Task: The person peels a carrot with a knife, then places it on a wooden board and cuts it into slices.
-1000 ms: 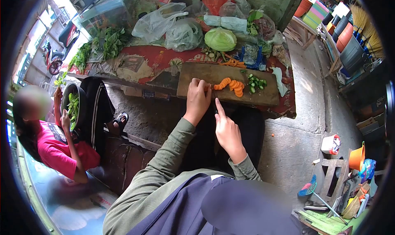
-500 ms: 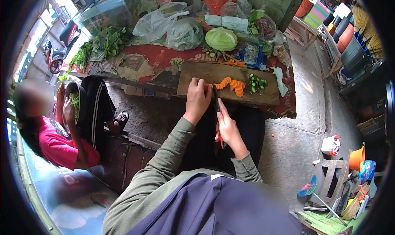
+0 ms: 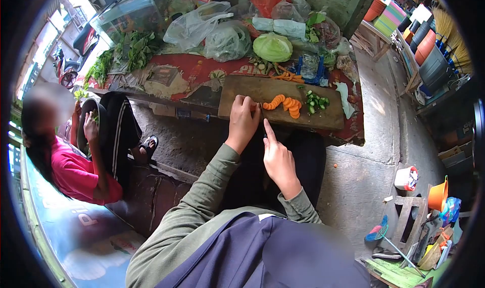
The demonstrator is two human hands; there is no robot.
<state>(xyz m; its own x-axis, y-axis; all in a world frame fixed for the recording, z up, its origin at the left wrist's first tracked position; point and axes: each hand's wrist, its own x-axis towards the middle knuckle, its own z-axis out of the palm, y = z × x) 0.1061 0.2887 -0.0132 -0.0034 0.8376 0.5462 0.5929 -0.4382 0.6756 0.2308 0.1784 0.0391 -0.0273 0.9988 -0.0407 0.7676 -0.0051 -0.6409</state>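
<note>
My left hand [image 3: 244,119] is closed at the left part of the wooden cutting board [image 3: 242,86], fingers bunched over a carrot piece that they mostly hide. Just right of it, a knife [image 3: 262,117] points away from me, its blade beside the fingertips. My right hand [image 3: 279,162] grips the knife below the board's near edge, index finger stretched along it; the handle is hidden. Orange carrot slices [image 3: 291,106] lie in overlapping rows on the board, with chopped green pieces [image 3: 316,102] to their right. Carrot strips [image 3: 289,78] lie at the far edge.
Behind the board are a cabbage [image 3: 273,47], plastic bags [image 3: 227,39] and a blue packet [image 3: 310,68]. Leafy greens [image 3: 141,51] lie on the table's left. Another person [image 3: 83,172] sits at the left with a bowl [image 3: 91,129]. A white container [image 3: 405,178] stands on the floor.
My right hand has turned, its index finger now along the knife, and the red handle no longer shows. The seated person's raised hands and head have shifted slightly.
</note>
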